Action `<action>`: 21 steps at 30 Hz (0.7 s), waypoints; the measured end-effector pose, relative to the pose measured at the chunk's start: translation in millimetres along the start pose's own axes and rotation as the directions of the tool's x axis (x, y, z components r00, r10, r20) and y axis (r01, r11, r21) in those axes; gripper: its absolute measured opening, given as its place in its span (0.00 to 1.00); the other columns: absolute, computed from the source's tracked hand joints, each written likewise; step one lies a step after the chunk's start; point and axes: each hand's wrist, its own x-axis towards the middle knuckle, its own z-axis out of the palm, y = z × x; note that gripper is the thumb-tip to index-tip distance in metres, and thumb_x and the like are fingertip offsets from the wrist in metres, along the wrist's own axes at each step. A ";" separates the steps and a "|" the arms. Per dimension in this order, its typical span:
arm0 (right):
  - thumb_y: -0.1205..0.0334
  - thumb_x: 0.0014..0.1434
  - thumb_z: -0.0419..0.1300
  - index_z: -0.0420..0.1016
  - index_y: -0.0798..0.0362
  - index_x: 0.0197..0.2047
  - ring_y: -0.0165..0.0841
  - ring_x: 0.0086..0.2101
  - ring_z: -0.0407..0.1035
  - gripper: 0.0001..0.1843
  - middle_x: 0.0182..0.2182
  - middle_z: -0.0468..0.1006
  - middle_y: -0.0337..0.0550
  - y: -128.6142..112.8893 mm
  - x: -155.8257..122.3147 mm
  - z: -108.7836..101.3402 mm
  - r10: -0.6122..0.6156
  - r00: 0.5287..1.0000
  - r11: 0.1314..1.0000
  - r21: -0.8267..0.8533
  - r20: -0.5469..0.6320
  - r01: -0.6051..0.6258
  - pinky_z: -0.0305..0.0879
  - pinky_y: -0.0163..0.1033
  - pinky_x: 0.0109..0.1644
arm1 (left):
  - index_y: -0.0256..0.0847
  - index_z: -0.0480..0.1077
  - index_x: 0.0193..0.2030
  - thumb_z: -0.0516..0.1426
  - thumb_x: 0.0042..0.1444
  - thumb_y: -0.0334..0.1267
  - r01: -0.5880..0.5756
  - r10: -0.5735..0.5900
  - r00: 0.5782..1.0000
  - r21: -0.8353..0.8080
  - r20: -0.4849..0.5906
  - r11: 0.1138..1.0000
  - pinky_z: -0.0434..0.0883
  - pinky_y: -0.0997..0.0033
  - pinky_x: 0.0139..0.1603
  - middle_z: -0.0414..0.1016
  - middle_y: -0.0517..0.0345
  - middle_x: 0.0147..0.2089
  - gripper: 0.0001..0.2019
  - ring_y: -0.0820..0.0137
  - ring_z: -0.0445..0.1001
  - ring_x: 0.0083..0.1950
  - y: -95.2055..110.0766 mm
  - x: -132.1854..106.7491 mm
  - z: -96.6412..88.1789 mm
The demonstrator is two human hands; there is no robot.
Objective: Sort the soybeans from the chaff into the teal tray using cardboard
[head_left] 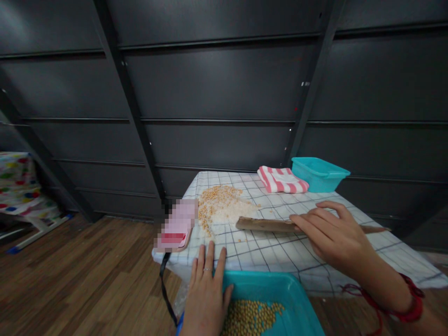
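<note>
My left hand (206,289) lies with its fingers stretched out over the near table edge and the left rim of a turquoise basin (266,280); a ring is on one finger. Soybeans (250,317) cover part of the basin floor. My right hand (332,233) grips a long brown strip (264,225), apparently cardboard or wood, held almost level over the table. Beyond the strip's left end lies a spread pile of yellow soybeans (206,210) and white rice-like grains (233,211), partly mixed. A few loose beans lie near the strip.
A white checked cloth (276,249) covers the table. At its left edge sits a pink phone-like object (178,226), blurred out, beside a dark strap (163,280). Toward the back right are a folded red-and-white striped towel (282,179) and another turquoise basin (318,175). A dark panelled wall (217,84) stands behind.
</note>
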 end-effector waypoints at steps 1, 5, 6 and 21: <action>0.75 0.57 0.50 0.69 0.57 0.36 0.30 0.27 0.63 0.09 0.24 0.73 0.39 -0.8 -1.3 -1.6 0.011 1.000 1.000 0.009 0.006 -0.011 0.56 0.43 0.42 | 0.38 0.57 0.60 0.53 0.49 0.32 -0.003 0.003 1.000 0.003 -0.003 1.000 0.67 0.48 0.51 0.56 0.40 0.63 0.28 0.47 0.55 0.61 0.2 -0.1 0.4; 0.74 0.58 0.49 0.69 0.57 0.36 0.30 0.27 0.62 0.09 0.24 0.72 0.39 -5.2 -8.1 -5.0 0.030 0.999 0.999 0.038 0.038 -0.031 0.56 0.43 0.43 | 0.38 0.57 0.59 0.53 0.49 0.32 -0.008 0.008 1.000 0.009 0.001 1.000 0.66 0.47 0.51 0.56 0.39 0.63 0.28 0.46 0.55 0.61 0.1 -0.5 2.6; 0.74 0.57 0.49 0.69 0.57 0.36 0.30 0.27 0.62 0.09 0.24 0.72 0.39 -5.6 -9.2 -4.0 0.026 0.999 0.999 0.030 0.043 -0.027 0.56 0.43 0.43 | 0.39 0.56 0.60 0.53 0.49 0.33 -0.006 0.006 1.000 0.007 0.007 1.000 0.66 0.46 0.52 0.56 0.40 0.63 0.28 0.47 0.54 0.61 0.0 -0.7 3.2; 0.75 0.58 0.47 0.67 0.54 0.37 0.30 0.27 0.64 0.10 0.25 0.73 0.38 7.2 -20.0 -21.4 0.071 0.996 0.997 -0.016 0.045 -0.070 0.56 0.43 0.43 | 0.37 0.58 0.59 0.53 0.49 0.33 -0.008 0.007 0.999 0.017 0.036 1.000 0.66 0.47 0.51 0.56 0.39 0.62 0.27 0.46 0.55 0.61 0.3 1.5 1.0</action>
